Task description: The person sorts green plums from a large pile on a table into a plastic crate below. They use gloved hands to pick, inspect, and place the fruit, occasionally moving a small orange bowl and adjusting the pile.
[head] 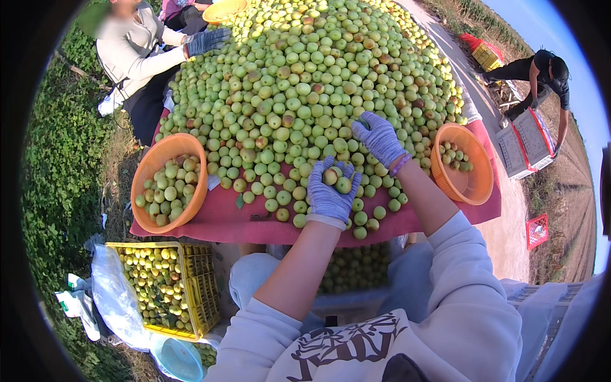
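A large heap of small green fruits (pixel 286 90), some blushed brown, lies on a red cloth (pixel 229 215). My left hand (pixel 332 191), in a knitted purple-grey glove, is palm up near the heap's front edge and cups a few fruits (pixel 342 185) in its curled fingers. Further up and to the right, my right hand (pixel 379 137), gloved alike, reaches over the heap with a fruit (pixel 363 122) partly visible at its fingers. An orange plastic basket (pixel 203 191) with many fruits stands on the left. Another orange basket (pixel 460 191), holding fewer fruits, stands on the right.
A yellow crate (pixel 200 286) of yellowish fruits stands low at left, above a blue basin (pixel 179 358). Fruits (pixel 355 267) also lie below the cloth's edge, between my legs. A gloved co-worker (pixel 138 62) sits at upper left. At right, another person (pixel 544 76) bends over white boxes (pixel 527 143).
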Action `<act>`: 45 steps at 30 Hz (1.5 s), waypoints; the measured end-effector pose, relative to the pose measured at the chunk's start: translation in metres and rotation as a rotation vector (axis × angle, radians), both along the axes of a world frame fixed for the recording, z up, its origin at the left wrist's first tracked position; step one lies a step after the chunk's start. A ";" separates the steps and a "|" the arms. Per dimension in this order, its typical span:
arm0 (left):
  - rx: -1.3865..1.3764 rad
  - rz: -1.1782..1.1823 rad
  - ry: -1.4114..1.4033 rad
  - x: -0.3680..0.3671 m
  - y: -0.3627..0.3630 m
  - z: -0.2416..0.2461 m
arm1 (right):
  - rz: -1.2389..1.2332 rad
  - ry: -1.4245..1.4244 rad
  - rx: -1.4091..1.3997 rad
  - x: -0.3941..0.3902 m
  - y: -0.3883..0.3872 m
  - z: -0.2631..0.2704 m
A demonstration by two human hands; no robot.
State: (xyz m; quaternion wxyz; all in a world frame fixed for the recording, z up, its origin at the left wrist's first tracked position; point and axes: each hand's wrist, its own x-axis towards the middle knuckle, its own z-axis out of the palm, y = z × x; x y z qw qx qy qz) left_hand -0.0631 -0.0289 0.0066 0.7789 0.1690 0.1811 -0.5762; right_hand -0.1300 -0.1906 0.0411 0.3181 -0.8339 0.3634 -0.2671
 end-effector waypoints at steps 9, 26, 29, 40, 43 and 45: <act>-0.662 -0.145 0.048 -0.015 0.013 0.004 | 0.075 0.103 -0.795 -0.020 0.137 0.032; -0.284 0.247 -0.027 0.044 0.239 0.038 | 0.673 -0.050 -0.036 0.049 0.313 0.060; -0.344 0.393 -0.230 0.097 0.323 0.016 | 0.825 0.054 0.081 0.094 0.368 0.053; 1.003 0.924 -0.063 0.277 0.564 -0.077 | 0.564 -0.303 0.364 0.046 0.325 0.007; 1.565 0.338 -0.523 0.268 0.554 -0.085 | 0.242 -0.312 0.429 -0.002 0.251 -0.017; 2.173 0.117 -1.044 0.243 0.515 -0.079 | 0.026 -0.117 0.313 -0.038 0.207 -0.029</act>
